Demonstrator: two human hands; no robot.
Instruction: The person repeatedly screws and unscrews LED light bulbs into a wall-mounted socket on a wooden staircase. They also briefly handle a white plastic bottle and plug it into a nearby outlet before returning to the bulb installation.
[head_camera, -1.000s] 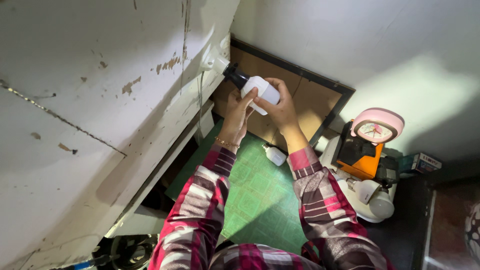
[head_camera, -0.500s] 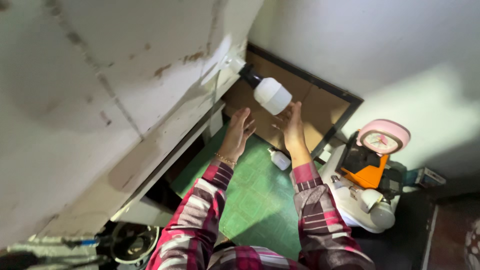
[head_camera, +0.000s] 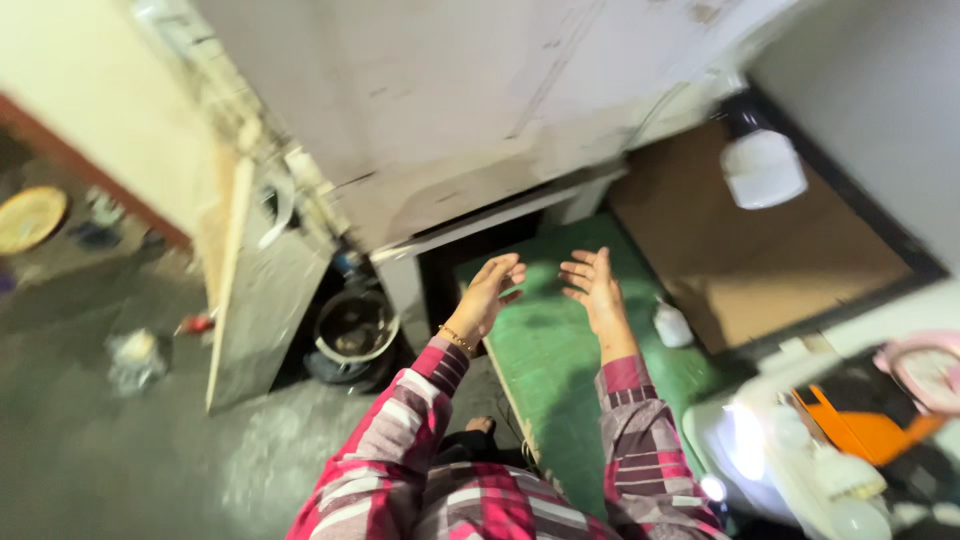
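1. Farthest left, a yellow plate (head_camera: 30, 218) lies on the grey floor (head_camera: 110, 460). A dark pot (head_camera: 352, 330) sits under the edge of the pale cabinet (head_camera: 450, 110).
2. Near the middle, the left hand (head_camera: 492, 290) is open and empty, fingers spread wide, palm turned inward above the green tabletop (head_camera: 570, 400).
3. Just beside it, the right hand (head_camera: 595, 285) is also open and holds nothing, its palm facing the left one. The two are near each other but not touching.
4. A small white bottle (head_camera: 672, 325) stands on the tabletop near the right wrist.
5. Up to the right, the big white bottle (head_camera: 765, 168) with a dark cap is well apart from both hands, over the brown panel (head_camera: 770, 260). Blur hides whether it rests on anything.
6. By my reading, this is a release: both hands are clear of the bottle. Taking it again would call for a reach up and to the right.
7. Half a second ago both hands were raised just under that bottle. They are now lower and apart from it, and the view has swung left to take in the floor and pot.
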